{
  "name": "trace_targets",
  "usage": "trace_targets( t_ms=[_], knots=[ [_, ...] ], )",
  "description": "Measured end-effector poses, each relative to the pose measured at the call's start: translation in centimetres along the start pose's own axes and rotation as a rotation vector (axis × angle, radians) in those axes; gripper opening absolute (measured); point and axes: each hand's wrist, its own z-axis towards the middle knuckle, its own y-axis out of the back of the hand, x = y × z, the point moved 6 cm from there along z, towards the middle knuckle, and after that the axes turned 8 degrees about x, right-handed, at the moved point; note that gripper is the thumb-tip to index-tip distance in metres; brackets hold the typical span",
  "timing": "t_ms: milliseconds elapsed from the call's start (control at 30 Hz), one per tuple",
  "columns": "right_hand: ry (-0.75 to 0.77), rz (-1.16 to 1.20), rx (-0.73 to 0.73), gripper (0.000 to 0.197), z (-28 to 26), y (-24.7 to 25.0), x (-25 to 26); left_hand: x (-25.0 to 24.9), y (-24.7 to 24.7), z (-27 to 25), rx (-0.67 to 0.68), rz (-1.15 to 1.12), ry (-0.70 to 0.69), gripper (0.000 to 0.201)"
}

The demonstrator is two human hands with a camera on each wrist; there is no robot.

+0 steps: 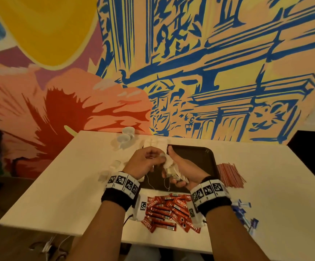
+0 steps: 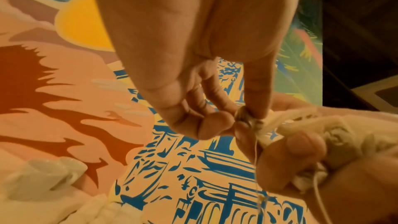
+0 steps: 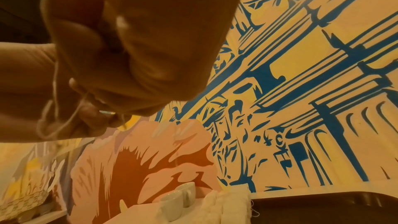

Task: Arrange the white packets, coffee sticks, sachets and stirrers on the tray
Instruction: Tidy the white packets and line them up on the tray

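Setting: café or hospitality seating area.
Wall: large painted mural [image 1: 190, 63], flower and blue line-drawn building.
Table [image 1: 77, 176]: white, holding small white cups [image 1: 126, 135], black serving tray [image 1: 200, 157], Nescafé coffee sticks [image 1: 168, 210], red stirrers [image 1: 230, 174].

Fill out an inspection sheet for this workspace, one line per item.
Surface: white table.
Job's things: black tray bare where visible; coffee sticks heaped at near edge; stirrers right of tray; blue sachets far right; white packets with strings in hand.
Clutter: small white cups.
Grippers: left hand pinches a packet; right hand holds the bunch.
Cables: cords under table.
Surroundings: painted mural.
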Motion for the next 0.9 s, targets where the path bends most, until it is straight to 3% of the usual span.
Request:
trace_targets(
  t_ms=[233,400,500,633,900],
  knots=[
    [0.102,0.037,-0.173,0.071,-0.7,1.3,0.7,1.1,-0.2,0.2,-0.110,-0.390,0.086,0.023],
    [0.216,0.019,-0.323,0.030,-1.1,2.1,1.9,1.5,-0.9,0.3,-0.003,-0.390,0.094,0.030],
    [0.233,-0.004,-0.392,0.027,-0.9,2.8,2.0,1.9,-0.9,0.1,0.050,-0.328,0.093,0.028],
    [0.240,-0.097,-0.343,0.022,-0.8,2.4,2.4,1.9,-0.2,-0.1,0.084,-0.261,0.076,0.022],
    [0.239,-0.134,-0.261,0.036,-0.3,1.3,2.5,2.1,1.1,0.2,-0.044,-0.145,0.025,0.018]
  ],
)
